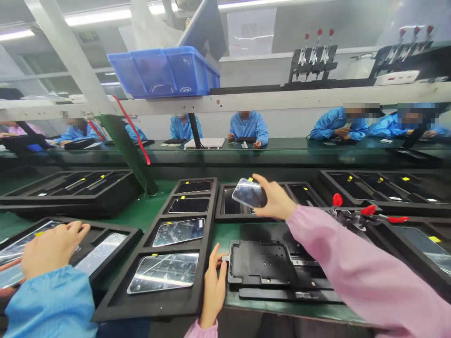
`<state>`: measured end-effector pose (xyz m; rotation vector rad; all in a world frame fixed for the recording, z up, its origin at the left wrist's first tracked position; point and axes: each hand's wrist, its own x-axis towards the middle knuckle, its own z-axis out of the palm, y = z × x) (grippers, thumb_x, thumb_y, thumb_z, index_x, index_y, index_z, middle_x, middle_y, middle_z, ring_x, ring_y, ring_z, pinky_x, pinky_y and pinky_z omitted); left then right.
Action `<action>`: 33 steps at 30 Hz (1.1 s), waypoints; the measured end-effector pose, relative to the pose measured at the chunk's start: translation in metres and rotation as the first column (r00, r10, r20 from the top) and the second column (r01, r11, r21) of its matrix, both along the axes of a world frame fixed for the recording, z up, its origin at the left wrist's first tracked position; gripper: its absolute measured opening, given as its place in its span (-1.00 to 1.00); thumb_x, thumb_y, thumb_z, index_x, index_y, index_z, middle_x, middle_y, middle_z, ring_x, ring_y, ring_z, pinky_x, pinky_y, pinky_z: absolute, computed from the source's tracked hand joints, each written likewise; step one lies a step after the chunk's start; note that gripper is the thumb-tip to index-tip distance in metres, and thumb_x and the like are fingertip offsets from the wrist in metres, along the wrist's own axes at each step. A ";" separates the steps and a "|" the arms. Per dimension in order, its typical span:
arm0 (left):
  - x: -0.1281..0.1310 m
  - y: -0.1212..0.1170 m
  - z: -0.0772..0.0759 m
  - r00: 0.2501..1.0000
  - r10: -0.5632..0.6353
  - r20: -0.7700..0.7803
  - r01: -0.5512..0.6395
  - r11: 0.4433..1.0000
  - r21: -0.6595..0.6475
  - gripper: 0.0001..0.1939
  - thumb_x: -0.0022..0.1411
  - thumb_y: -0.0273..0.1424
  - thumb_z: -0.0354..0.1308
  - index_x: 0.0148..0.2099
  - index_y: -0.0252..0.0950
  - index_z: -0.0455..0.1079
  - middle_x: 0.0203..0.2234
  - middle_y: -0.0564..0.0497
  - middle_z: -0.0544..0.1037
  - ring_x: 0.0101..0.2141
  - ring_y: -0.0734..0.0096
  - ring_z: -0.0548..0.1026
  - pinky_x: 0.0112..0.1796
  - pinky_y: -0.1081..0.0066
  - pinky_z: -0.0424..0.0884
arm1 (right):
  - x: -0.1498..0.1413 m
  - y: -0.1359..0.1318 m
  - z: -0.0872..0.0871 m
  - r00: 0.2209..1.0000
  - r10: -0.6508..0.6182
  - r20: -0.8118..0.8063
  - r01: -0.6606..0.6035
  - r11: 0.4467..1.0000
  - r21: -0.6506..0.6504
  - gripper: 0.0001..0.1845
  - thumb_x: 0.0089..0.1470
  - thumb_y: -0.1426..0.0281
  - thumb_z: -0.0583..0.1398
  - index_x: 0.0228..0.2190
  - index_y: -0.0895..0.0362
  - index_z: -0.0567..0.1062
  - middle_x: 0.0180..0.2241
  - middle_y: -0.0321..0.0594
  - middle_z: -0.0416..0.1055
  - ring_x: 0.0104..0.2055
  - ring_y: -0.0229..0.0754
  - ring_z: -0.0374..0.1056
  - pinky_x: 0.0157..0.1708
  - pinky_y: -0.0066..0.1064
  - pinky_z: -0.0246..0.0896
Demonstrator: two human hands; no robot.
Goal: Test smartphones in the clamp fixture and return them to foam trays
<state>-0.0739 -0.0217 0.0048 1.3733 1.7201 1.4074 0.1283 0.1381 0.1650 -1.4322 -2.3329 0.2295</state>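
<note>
My right hand (275, 195) grips a glossy phone screen (244, 191) by its right end, fingers above and thumb below. A yellow tab shows on the screen's top edge. It is held up in the air, tilted, over a black foam tray (220, 217). My left hand (214, 284) is at the near left of a flat black fixture (260, 263), its thumb and fingers closed on a small metal tab (226, 258) at the fixture's left side. The fixture's recessed plate holds no screen. Red-tipped toggle clamps (368, 210) stand behind my right sleeve.
Left of the fixture, a long foam tray (207, 225) holds several phone screens. A co-worker's blue-sleeved hand (52, 249) reaches over another tray at far left. More trays (352, 173) lie at right. A blue bin (162, 72) sits on the overhead shelf; people in blue work across the bench.
</note>
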 end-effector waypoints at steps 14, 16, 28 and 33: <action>0.011 0.003 -0.005 0.990 -0.035 0.140 0.034 0.999 0.010 -0.55 0.27 -0.20 -0.09 0.17 -0.18 0.06 -0.08 -0.07 0.44 -0.05 0.32 0.40 -0.03 0.28 0.27 | 0.010 -0.070 -0.097 0.930 0.362 -0.063 -0.363 0.882 -0.301 0.24 -0.56 0.28 0.36 0.17 -0.06 -0.07 -0.15 -0.23 0.34 -0.14 -0.07 0.24 -0.12 -0.27 0.05; 0.013 0.003 -0.003 0.992 -0.043 0.121 0.043 0.999 0.000 -0.55 0.26 -0.21 -0.07 0.17 -0.18 0.06 -0.07 -0.07 0.45 -0.05 0.31 0.41 -0.04 0.28 0.29 | 0.011 -0.069 -0.098 0.932 0.357 -0.061 -0.358 0.883 -0.305 0.23 -0.54 0.25 0.36 0.17 -0.07 -0.08 -0.13 -0.22 0.34 -0.11 -0.06 0.23 -0.11 -0.26 0.04; 0.016 -0.008 0.005 0.977 -0.156 -0.146 0.155 0.988 -0.018 -0.31 0.10 -0.28 0.16 0.23 -0.15 -0.04 0.05 -0.10 0.35 0.07 0.21 0.30 -0.01 0.20 0.28 | 0.031 -0.072 -0.102 0.889 0.441 -0.121 -0.454 0.816 -0.358 0.05 -0.22 0.11 0.26 0.20 -0.13 -0.19 0.11 -0.13 0.17 0.14 0.00 0.09 0.11 0.22 -0.34; 0.014 -0.008 0.004 0.970 -0.163 -0.179 0.161 0.987 -0.028 -0.26 0.06 -0.28 0.18 0.23 -0.12 -0.06 0.08 -0.09 0.32 0.09 0.18 0.27 0.00 0.17 0.27 | 0.050 -0.102 -0.106 0.954 0.186 -0.235 -0.241 0.943 -0.230 0.08 -0.20 0.18 0.27 0.20 -0.10 -0.26 0.24 -0.19 -0.12 0.27 -0.06 -0.16 0.20 0.08 -0.31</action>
